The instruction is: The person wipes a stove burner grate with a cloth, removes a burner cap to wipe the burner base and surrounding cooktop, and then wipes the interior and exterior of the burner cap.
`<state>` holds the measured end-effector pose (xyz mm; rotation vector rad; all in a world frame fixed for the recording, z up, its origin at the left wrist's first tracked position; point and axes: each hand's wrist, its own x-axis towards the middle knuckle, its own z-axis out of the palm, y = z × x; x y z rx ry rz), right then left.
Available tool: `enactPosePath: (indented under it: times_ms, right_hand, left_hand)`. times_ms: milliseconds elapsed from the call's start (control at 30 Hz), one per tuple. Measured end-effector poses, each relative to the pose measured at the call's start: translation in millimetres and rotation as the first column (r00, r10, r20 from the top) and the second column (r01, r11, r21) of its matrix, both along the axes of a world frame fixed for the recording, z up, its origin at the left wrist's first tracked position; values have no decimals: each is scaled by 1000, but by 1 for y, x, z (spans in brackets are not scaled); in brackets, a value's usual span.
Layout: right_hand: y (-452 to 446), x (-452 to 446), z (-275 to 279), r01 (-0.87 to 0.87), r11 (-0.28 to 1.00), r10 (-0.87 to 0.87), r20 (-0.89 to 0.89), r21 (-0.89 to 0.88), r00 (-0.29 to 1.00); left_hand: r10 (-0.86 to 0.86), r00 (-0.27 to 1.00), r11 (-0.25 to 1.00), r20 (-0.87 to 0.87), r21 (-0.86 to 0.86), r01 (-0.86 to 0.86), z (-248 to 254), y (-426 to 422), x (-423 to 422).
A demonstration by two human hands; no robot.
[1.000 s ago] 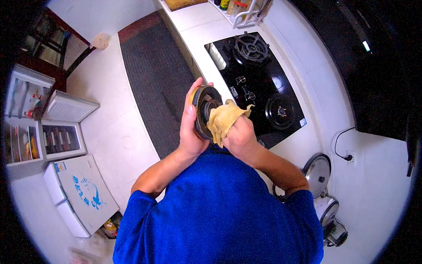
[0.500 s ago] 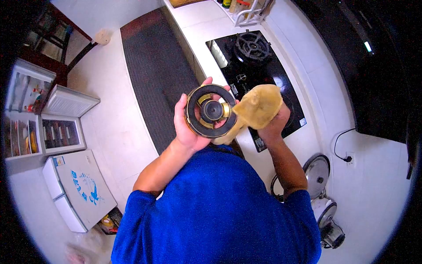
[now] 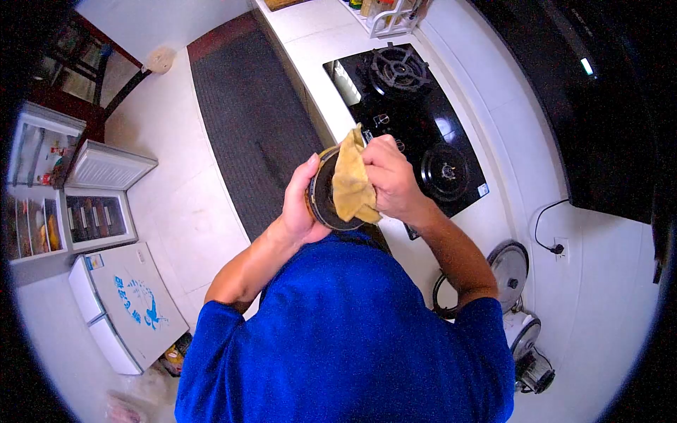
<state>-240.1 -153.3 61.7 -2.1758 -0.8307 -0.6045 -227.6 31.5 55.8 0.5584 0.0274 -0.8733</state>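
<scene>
My left hand [image 3: 300,201] is closed around the rim of a round gas burner head [image 3: 321,197], which has a dark ring and brass-coloured parts. A yellow-tan cloth [image 3: 351,176] lies over the burner head's face and hides most of it. Pinched in my right hand [image 3: 392,176], the cloth is pressed against the burner head. Both hands are in front of my chest, near the counter's edge. Beyond them is a black glass gas hob [image 3: 423,120]; its nearer burner seat [image 3: 446,170] has no grate on it.
A grate [image 3: 400,68] sits on the hob's far burner. Pot lids [image 3: 509,275] lean by the wall at right, near a plug and cord [image 3: 556,249]. A dark mat [image 3: 247,120] covers part of the floor. At left stands a refrigerator [image 3: 134,299] with its doors open.
My right hand has brought the cloth leftward onto the burner head, covering its face. The burner head, still in my left hand, has turned more edge-on.
</scene>
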Motion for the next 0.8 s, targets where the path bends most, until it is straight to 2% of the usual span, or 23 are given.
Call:
enactPosePath:
  times_ms: [33, 67, 100, 133, 167, 200, 267, 333, 367, 400, 433, 467, 500, 533, 600, 633, 733, 767, 800]
  right_hand:
    - [4, -3, 1, 134, 986, -131, -39, 98, 991]
    - [9, -6, 1, 265, 946, -251, -93, 188, 963]
    - [14, -6, -6, 386, 865, -318, -244, 321, 916]
    - [15, -10, -8, 485, 730, -279, -437, 482, 855]
    - [13, -9, -14, 528, 484, -74, -569, 698, 819]
    - [9, -9, -17, 588, 176, 167, -612, 790, 773]
    - [-4, -16, -17, 545, 220, 238, -587, 809, 774]
    - [-7, -17, -13, 502, 253, 302, -561, 827, 771]
    - [-7, -14, -9, 311, 618, 132, -485, 722, 865]
    - [-8, -12, -2, 138, 887, 16, -328, 441, 945]
    - [2, -9, 14, 186, 959, -126, -264, 215, 956]
    - [15, -8, 31, 249, 968, -249, -168, -19, 954]
    - [16, -7, 33, 228, 974, -218, -234, 14, 947]
    - [17, -5, 35, 212, 976, -188, -297, 49, 936]
    - [13, 4, 21, 73, 918, 189, -590, 391, 785]
    - [12, 5, 14, 44, 952, 132, -536, 303, 834]
    - [10, 2, 1, 39, 972, 100, -559, 232, 823]
    - [14, -3, -4, 97, 968, 33, -500, 231, 865]
    - [17, -3, -12, 107, 948, 50, -472, 300, 880]
  left_hand:
    - [93, 995, 996, 22, -7, -92, 3, -3, 1]
    - [99, 995, 995, 19, -8, -99, 1, -1, 4]
    - [83, 996, 992, 41, -99, -78, 0, 2, 8]
    - [69, 995, 980, 68, -190, -55, 1, 5, 12]
    - [40, 998, 983, 40, -179, -32, 4, 8, 12]
    - [49, 998, 983, 39, -180, -42, 9, 10, 13]
    - [29, 999, 973, 31, -231, -21, 13, 10, 14]
    - [28, 999, 982, 22, -189, -23, 3, 13, 16]
    - [-29, 999, 933, 33, -357, 39, -15, 14, 20]
    - [-26, 1000, 934, -1, -355, 24, -8, 10, 18]
    - [-23, 999, 935, -36, -353, 9, 4, 5, 17]
    - [53, 992, 982, -115, -174, -73, 19, 0, 9]
    - [36, 999, 984, -32, -173, -41, 13, 2, 8]
    - [35, 999, 984, -32, -174, -40, 3, 7, 7]
    - [-29, 998, 996, 50, -86, 33, -11, 15, 5]
    - [-35, 994, 999, 104, -17, 37, -10, 17, 6]
    - [-22, 997, 998, 72, -54, 26, -18, 19, 3]
    - [24, 997, 999, 80, -26, -22, -15, 16, 0]
    - [96, 992, 995, 82, 8, -97, -15, 13, -2]
